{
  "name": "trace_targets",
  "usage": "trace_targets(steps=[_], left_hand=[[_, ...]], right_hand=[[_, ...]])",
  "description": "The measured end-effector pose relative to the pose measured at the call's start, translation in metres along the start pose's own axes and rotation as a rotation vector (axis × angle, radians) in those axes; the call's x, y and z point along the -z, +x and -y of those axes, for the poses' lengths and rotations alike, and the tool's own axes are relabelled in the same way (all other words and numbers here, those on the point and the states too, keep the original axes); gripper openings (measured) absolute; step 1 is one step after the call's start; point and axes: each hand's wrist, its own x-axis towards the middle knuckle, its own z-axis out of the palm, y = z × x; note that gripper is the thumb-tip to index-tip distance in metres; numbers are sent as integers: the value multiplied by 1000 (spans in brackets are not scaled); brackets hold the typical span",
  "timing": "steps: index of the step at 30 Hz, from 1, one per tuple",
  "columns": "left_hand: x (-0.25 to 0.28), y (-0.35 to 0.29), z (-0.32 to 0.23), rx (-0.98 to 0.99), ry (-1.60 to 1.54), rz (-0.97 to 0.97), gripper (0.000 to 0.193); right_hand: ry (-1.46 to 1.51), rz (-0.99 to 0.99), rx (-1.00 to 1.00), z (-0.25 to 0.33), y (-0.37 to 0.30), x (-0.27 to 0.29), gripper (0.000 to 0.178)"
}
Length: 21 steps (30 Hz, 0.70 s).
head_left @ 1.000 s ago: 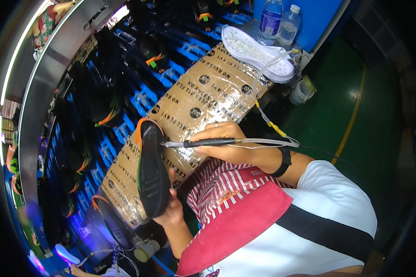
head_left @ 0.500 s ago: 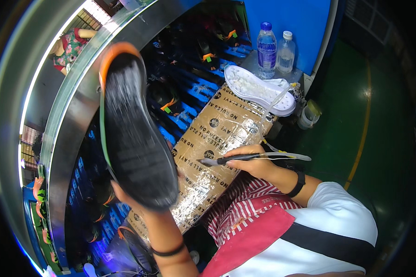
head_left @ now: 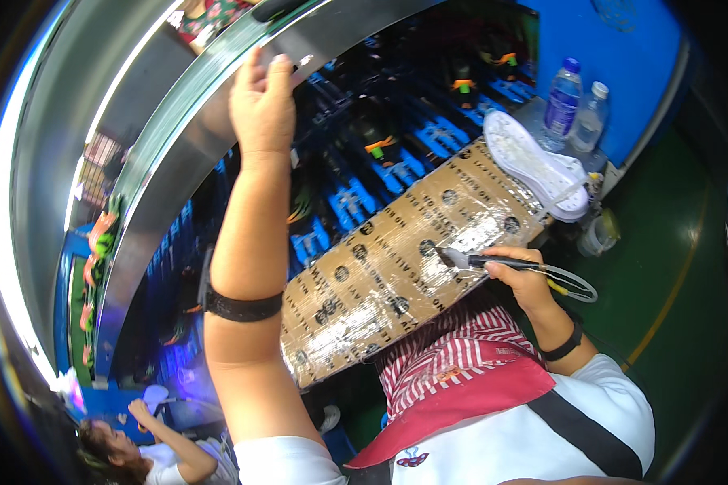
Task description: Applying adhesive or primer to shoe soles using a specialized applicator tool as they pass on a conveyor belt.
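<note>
My left hand (head_left: 263, 113) is stretched up to the far left at the metal rim of the curved line. Its fingers are apart and nothing shows in them. Just beyond it, cut by the top edge, a dark shoe part (head_left: 281, 10) lies on the glassy ledge (head_left: 210, 89). In my right hand (head_left: 522, 279) is a brush (head_left: 493, 260) with a dark handle, pale bristles and a clear tube trailing from its end. The bristles hover over or touch the cardboard-covered bench (head_left: 388, 267); I cannot tell which.
A white shoe sole (head_left: 534, 162) rests at the bench's right end, beside two bottles (head_left: 562, 105). Blue racks (head_left: 441, 137) carry dark shoes with orange parts behind the bench. Orange and green shoe parts (head_left: 97, 250) line the left. Another person (head_left: 154, 453) works at lower left.
The black sole with the orange and green edge has left my left hand, which has moved up and away to the ledge. My right hand still holds the brush. The view has shifted.
</note>
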Motion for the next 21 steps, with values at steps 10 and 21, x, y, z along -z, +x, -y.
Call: trace_targets(steps=[10,21], left_hand=[[308,86,55,400,1648,-484,94],[460,85,76,424,1377,-565,66]], right_hand=[[22,59,-139,-15,16,-19,21],[35,116,-159,-20,33,-41,23]])
